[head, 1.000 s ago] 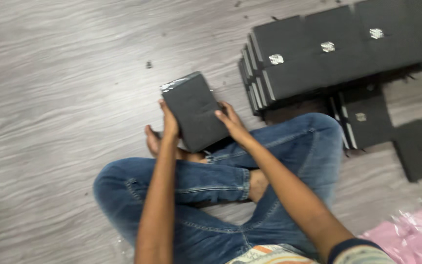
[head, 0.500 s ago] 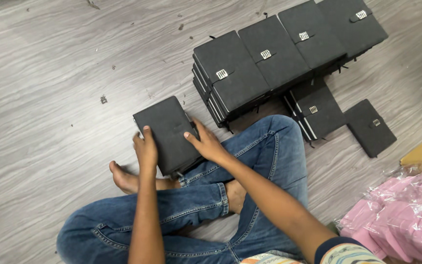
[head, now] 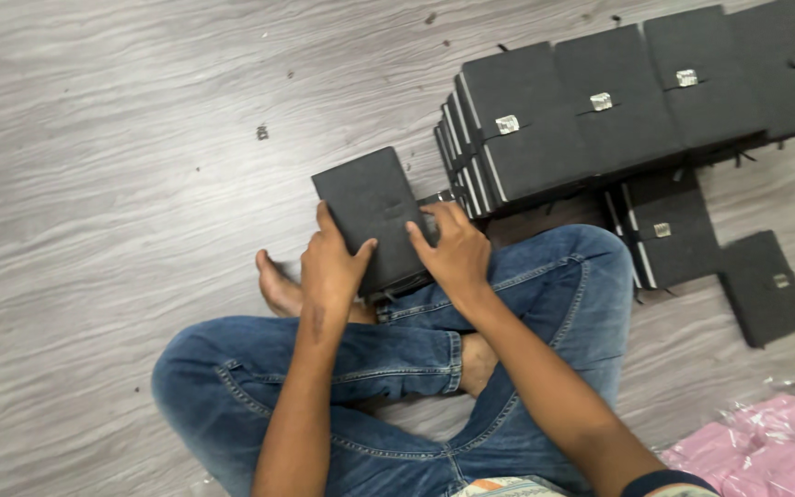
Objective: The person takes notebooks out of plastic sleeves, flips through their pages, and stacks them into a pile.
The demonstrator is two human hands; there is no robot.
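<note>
1. Left hand [head: 335, 262]: fingers closed around the near left edge of a black notebook [head: 372, 213], thumb lying on its cover.
2. Right hand [head: 453, 250]: fingers spread flat and pressing on the right side of the same notebook, near a dark strap at its edge; it is clamped on the cover from above rather than curled around it.
3. Notebook: held between both hands just beyond the crossed legs in blue jeans [head: 388, 368], tilted, its far corner pointing away from the person.
4. Change: half a second ago the right hand lay at the near right corner; it now sits higher on the right edge by the strap, while the left grip is unchanged. The work on this notebook's closure appears to be under way, not finished.
5. Beyond and to the right of the right hand: a stack of black notebooks [head: 600, 110] with small silver clasps, laid in overlapping rows, close to the held one.
6. Further right: single notebooks [head: 764, 287] lying apart on the floor, and pink plastic wrapping [head: 766, 442] near the right elbow.
7. Surface: grey wood-grain floor [head: 121, 184], with a few dark specks beyond the left hand.
</note>
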